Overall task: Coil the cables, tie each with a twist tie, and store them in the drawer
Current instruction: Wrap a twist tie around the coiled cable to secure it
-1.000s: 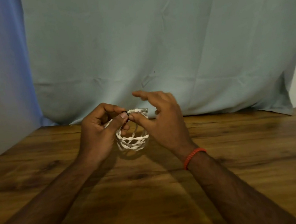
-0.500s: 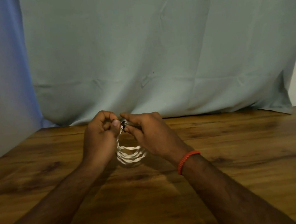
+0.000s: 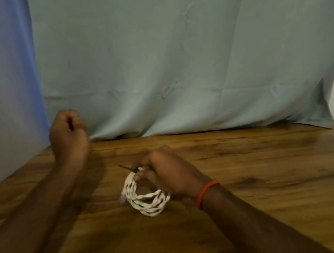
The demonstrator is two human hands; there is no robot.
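- Right hand (image 3: 164,169) grips the top of a white braided cable (image 3: 147,199) wound into a round coil, with the fingers curled round the upper loops and the thumb tip pressed against their inner side.
- The cable sits at the middle of the brown wood-grain counter (image 3: 274,176). Its loops hang down and toward the person from the right hand.
- The lowest loops lie at the counter surface. Whether they rest on it or hang just above it cannot be told.
- A thin dark twist tie (image 3: 127,168) is at the top of the coil, just beside the fingertips. One end sticks out up and to the left.
- How the twist tie wraps round the loops is too small and blurred to make out.
- A short white end of the cable juts out at the coil's left edge, and it is blurred.
- A red cord bracelet (image 3: 207,193) circles the right wrist.
- The left hand (image 3: 68,132) is raised above the far left corner of the counter, well apart from the coil. Its fingers are curled into a loose fist and nothing shows in it.
- A pale teal cloth (image 3: 174,61) hangs behind the counter, with its lower edge lying on the back of it.
- A blue-grey wall (image 3: 1,84) stands to the left.
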